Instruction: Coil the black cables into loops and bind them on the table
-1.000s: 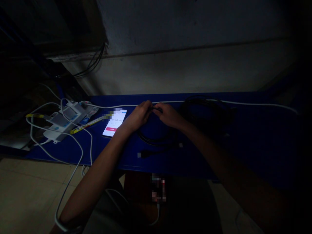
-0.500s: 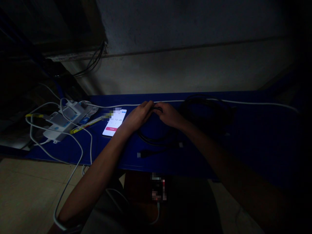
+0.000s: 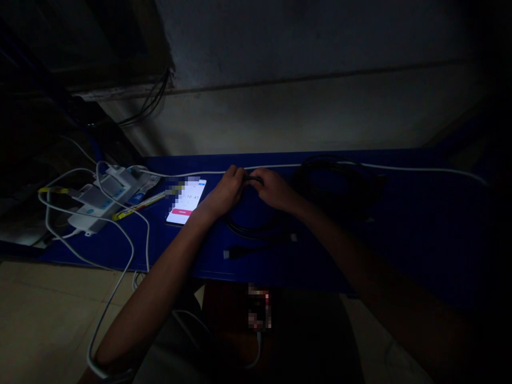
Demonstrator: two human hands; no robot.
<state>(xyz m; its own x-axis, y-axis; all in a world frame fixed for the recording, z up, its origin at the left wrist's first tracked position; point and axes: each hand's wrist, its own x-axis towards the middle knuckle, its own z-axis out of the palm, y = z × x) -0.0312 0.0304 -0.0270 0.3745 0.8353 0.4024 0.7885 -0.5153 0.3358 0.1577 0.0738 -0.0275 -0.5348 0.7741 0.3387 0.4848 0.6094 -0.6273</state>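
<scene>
A coiled black cable lies on the blue table in a dim room. My left hand and my right hand meet at the far side of the coil, both with fingers closed on the cable. The cable's two plug ends trail toward the table's front edge. A lit phone rests just left of my left hand, its screen showing a timer and a pink button.
A white power strip with several white cords sits at the table's left end, beside a yellow-tipped pen. A white cable runs along the back edge. Another dark cable bundle lies right of my hands.
My hands have stayed on the cable, my left hand's fingers shifting slightly. The whole view has drifted a little left. The phone's timer has advanced.
</scene>
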